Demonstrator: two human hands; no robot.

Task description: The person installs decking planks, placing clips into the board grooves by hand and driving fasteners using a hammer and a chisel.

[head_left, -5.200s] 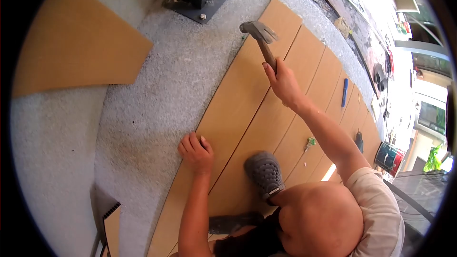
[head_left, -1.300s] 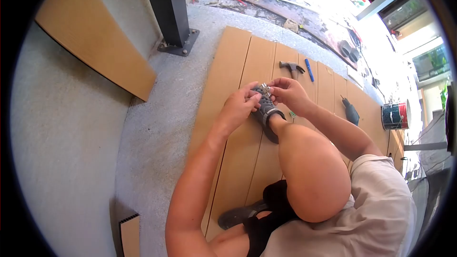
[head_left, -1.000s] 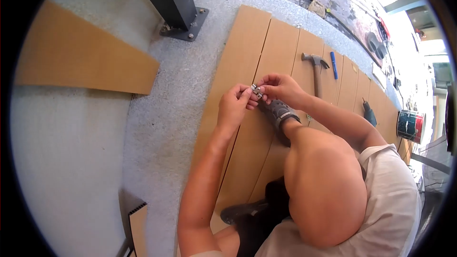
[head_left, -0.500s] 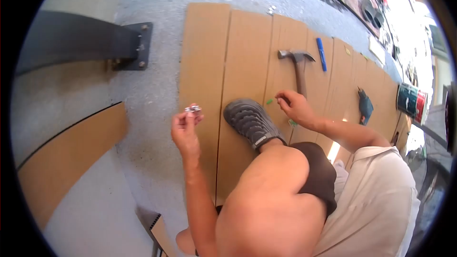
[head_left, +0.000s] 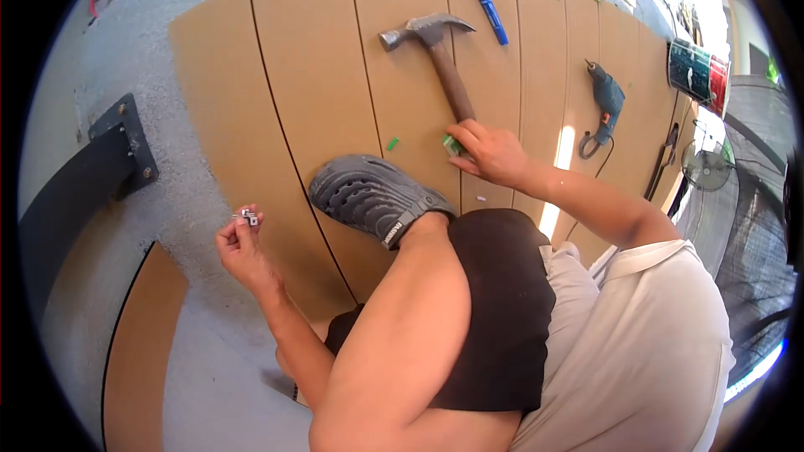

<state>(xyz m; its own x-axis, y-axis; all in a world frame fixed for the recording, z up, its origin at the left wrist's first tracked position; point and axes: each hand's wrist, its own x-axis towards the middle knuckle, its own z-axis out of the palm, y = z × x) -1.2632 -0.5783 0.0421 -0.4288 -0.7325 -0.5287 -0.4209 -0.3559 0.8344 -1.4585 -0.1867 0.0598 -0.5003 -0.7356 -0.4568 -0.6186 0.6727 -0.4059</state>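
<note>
My left hand [head_left: 243, 253], at the lower left, pinches several small silvery metal pieces [head_left: 249, 217] between thumb and fingers; their exact kind is too small to make out. My right hand [head_left: 496, 157] is closed around a small green-and-clear packet [head_left: 453, 146] over the cardboard. Just beyond its fingers lies the wooden-handled claw hammer [head_left: 448, 75], head pointing away from me. A short green piece [head_left: 393, 144] rests on the cardboard [head_left: 310, 50], left of the packet. Between my hands stands my foot in a grey clog [head_left: 368, 192].
A blue marker [head_left: 489, 10] lies right of the hammer. Farther right are a corded power drill [head_left: 606, 100], a paint-stained can [head_left: 698, 75] and a fan [head_left: 706, 166]. A dark metal post with a bolted base plate [head_left: 126, 146] stands at left.
My right hand has reached the green-and-clear packet and closed on it. My left hand still holds the metal pieces. The view has turned and shifted, moving the hammer and marker leftward in the picture.
</note>
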